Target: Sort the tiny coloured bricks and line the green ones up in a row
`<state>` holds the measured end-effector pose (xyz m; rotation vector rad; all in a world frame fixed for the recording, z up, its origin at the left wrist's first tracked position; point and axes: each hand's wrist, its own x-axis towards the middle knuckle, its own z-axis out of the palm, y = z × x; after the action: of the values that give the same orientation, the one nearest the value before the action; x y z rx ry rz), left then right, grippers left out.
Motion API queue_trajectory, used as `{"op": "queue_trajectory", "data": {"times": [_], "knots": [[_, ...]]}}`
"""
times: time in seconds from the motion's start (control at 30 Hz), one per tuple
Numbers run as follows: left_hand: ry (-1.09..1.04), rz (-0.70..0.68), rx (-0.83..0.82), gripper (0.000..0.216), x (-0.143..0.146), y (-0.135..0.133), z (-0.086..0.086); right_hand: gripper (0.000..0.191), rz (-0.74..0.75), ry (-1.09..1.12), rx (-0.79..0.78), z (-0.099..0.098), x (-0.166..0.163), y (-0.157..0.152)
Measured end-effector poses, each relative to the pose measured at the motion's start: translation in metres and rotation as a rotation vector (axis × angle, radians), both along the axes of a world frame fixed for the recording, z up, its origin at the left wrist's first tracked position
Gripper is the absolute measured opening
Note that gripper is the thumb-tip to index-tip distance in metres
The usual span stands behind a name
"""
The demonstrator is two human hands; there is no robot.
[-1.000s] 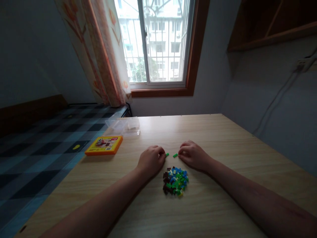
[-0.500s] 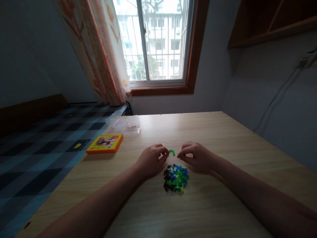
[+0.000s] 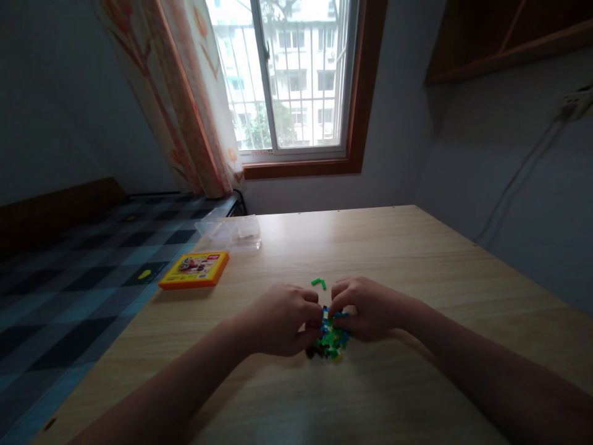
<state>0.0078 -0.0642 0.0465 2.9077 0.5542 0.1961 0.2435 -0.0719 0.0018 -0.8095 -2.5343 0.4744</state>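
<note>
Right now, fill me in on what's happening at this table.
A person's left hand and right hand are at a pile of small coloured bricks, one on either side. Whether they grip any I cannot tell. Two green bricks lie beyond the pile, and an orange box sits farther left.

- The brick pile (image 3: 333,342) lay on the table (image 3: 370,247), between the left hand (image 3: 290,318) and the right hand (image 3: 364,307).
- Two loose bricks (image 3: 315,282) lay just beyond the pile.
- The box (image 3: 197,269) lay at the table's left, the container (image 3: 250,227) behind it.
- Left of the table was the bed (image 3: 88,259).
- Behind the table was the window (image 3: 303,93), the curtain (image 3: 176,99) at its left.
</note>
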Motion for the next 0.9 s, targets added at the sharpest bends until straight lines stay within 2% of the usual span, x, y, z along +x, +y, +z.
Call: {"op": "queue_trajectory", "data": {"times": [0.27,0.7,0.9], "knots": [[0.041,-0.024,-0.145,0.008,0.0,0.001,-0.004,0.015,-0.003,0.006,0.01,-0.004,0.0,0.002],[0.059,-0.05,-0.117,0.01,0.003,0.006,-0.01,0.015,-0.01,0.034,0.003,0.0,-0.003,0.0],[0.061,-0.068,-0.14,0.009,0.003,0.007,-0.008,0.014,0.004,0.079,-0.038,-0.005,-0.005,0.002]]}}
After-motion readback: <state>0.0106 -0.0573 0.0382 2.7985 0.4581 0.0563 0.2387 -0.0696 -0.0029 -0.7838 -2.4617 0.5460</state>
